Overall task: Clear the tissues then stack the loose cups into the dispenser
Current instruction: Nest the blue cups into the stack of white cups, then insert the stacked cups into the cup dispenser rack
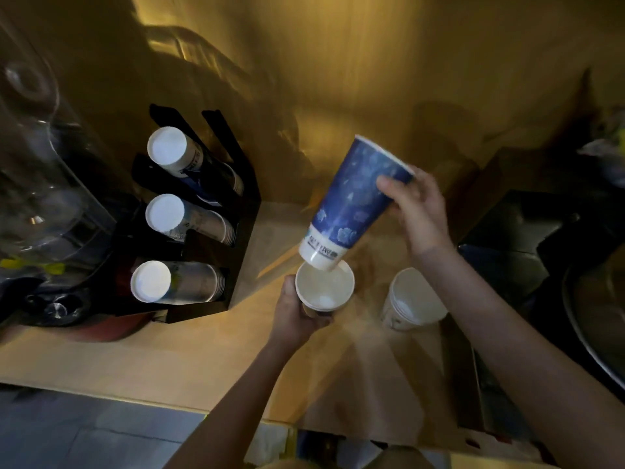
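My right hand grips a tall blue paper cup near its rim and holds it tilted, white base down. That base sits just inside the mouth of a white cup stack, which my left hand holds from below, mouth up. Another white cup stack stands on the counter to the right, under my right forearm. The black cup dispenser stands at the left with three rows of cups lying on their sides, white bases toward me. No tissues are in view.
A clear plastic drink container stands left of the dispenser. The wooden counter has its front edge below my arms. Dark equipment and a metal bowl rim crowd the right side. A golden wall rises behind.
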A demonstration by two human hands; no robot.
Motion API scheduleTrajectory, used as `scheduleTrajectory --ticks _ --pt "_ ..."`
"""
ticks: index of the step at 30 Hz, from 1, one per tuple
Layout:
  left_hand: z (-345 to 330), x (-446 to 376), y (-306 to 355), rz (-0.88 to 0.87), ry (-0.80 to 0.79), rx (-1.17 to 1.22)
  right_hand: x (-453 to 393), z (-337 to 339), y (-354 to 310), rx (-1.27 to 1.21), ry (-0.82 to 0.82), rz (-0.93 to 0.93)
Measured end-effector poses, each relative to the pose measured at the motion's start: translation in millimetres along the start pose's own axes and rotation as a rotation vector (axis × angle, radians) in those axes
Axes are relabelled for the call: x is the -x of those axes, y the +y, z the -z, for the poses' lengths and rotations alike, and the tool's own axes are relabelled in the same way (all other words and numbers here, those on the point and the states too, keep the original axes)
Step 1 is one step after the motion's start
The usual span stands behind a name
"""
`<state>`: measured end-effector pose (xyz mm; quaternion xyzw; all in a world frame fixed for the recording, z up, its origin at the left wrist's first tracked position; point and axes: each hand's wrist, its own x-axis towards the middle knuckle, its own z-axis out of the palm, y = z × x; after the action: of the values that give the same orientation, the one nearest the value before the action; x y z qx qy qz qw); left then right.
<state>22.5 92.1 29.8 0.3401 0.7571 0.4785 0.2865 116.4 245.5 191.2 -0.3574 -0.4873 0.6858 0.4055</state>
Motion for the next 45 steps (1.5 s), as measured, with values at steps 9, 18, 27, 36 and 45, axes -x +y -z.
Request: scheduleTrajectory --ticks 9,18,27,36,45 --pt "-1 2 1 0.001 -0.002 0.000 61 24 53 0.726 -0.261 0.266" --pt "-2 4 8 0.019 0.031 -0.028 70 31 100 0.973 -0.261 0.251" --pt "-1 5 16 0.061 0.001 -0.101 70 36 108 1.103 -0.326 0.280" --pt "33 2 50 -0.163 -0.033 -0.326 38 17 57 0.541 -0.146 -0.577" --pt "110 1 97 -0.878 -0.006 -1.067 41 -8 38 0.359 -0.809 -0.738"
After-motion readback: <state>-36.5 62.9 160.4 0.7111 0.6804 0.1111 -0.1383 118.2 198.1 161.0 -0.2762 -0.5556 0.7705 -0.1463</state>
